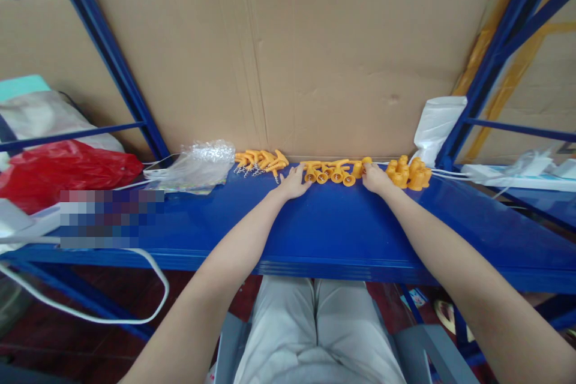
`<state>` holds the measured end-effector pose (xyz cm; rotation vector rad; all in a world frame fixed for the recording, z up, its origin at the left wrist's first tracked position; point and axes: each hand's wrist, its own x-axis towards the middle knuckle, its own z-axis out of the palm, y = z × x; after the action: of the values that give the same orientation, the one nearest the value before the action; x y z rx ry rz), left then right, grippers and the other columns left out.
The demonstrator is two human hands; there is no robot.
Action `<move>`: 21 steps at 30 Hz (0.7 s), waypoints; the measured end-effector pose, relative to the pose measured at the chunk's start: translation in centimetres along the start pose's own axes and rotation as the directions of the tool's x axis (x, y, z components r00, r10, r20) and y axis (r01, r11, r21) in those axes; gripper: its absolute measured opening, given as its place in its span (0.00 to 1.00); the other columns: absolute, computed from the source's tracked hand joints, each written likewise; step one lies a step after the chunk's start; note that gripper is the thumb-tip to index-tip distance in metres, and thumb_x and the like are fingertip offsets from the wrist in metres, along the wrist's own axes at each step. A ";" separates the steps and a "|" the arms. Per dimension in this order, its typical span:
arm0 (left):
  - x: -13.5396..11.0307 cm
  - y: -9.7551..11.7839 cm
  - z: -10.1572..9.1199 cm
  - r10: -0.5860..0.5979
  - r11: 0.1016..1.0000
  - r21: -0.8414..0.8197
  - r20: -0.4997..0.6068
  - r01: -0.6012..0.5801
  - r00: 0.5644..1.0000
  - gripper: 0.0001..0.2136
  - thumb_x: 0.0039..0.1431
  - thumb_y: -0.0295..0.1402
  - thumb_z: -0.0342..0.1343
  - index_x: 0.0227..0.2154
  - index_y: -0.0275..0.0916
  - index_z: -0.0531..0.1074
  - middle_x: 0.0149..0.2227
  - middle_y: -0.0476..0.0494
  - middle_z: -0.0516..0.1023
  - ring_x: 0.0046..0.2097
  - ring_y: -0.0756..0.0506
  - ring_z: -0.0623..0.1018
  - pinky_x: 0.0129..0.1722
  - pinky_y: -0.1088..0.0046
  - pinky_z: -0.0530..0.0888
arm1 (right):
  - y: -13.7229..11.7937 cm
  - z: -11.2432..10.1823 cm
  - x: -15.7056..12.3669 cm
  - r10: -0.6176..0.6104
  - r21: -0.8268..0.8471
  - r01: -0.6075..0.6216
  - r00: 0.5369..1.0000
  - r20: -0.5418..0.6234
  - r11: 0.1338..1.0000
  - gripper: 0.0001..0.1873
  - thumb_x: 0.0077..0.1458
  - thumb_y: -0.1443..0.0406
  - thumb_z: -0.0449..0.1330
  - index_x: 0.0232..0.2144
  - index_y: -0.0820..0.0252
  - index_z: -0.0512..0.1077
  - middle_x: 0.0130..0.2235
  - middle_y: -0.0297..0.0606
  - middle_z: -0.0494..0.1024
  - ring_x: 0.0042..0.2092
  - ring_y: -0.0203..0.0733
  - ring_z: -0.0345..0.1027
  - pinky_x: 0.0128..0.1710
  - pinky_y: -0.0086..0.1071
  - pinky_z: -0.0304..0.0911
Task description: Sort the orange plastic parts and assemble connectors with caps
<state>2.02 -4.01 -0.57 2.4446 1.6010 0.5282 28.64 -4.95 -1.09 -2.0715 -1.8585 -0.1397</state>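
Observation:
On the blue shelf a row of yellow corkscrews with bell-shaped bases (336,175) lies with the open bells toward me. My left hand (294,183) rests at the row's left end, fingers stretched out and apart. My right hand (377,180) is at the other end, its fingers closed about a yellow bell-shaped piece (366,160), partly hidden by the hand. Left of my left hand lies a pile of yellow handles with metal spiral screws (261,162). Several yellow bell-shaped pieces (408,173) stand grouped just right of my right hand.
Clear plastic bags (193,168) lie to the left, with a red bag (67,168) beyond the blue post. A cardboard sheet (337,60) backs the shelf (342,231). White packaging (438,126) leans at the right post; a white cable (157,288) loops over the front edge.

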 end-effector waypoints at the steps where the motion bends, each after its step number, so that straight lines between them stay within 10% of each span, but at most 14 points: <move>1: 0.0 0.0 0.1 0.008 1.000 0.001 -0.002 -0.008 1.000 0.32 0.64 0.41 0.50 0.67 0.42 0.48 0.71 0.29 0.54 0.72 0.31 0.53 0.64 0.35 0.52 | 0.0 0.0 0.0 -0.010 0.001 0.010 1.000 -0.010 1.000 0.26 0.60 0.71 0.48 0.59 0.71 0.66 0.58 0.64 0.70 0.54 0.61 0.72 0.54 0.50 0.66; 13: 0.0 -0.1 -0.5 -0.006 0.999 0.046 -0.045 0.008 0.999 0.30 0.63 0.38 0.52 0.66 0.40 0.54 0.69 0.30 0.58 0.71 0.32 0.55 0.65 0.39 0.56 | 0.0 0.5 0.0 -0.029 -0.009 0.029 1.000 0.001 1.000 0.25 0.59 0.71 0.48 0.58 0.69 0.66 0.59 0.61 0.68 0.56 0.60 0.70 0.56 0.47 0.65; 21: 0.6 -3.2 -4.4 -0.216 0.973 0.024 -0.248 0.229 0.944 0.23 0.64 0.34 0.48 0.61 0.35 0.62 0.62 0.32 0.71 0.64 0.38 0.69 0.64 0.58 0.64 | -0.6 -0.2 -0.4 -0.073 -0.061 0.074 0.997 0.022 0.995 0.26 0.58 0.72 0.47 0.57 0.77 0.66 0.60 0.63 0.67 0.61 0.59 0.64 0.61 0.43 0.59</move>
<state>-2.16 -2.41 2.55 2.2636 1.9798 0.7823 28.01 -5.31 -0.85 -2.0524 -1.9668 -0.1979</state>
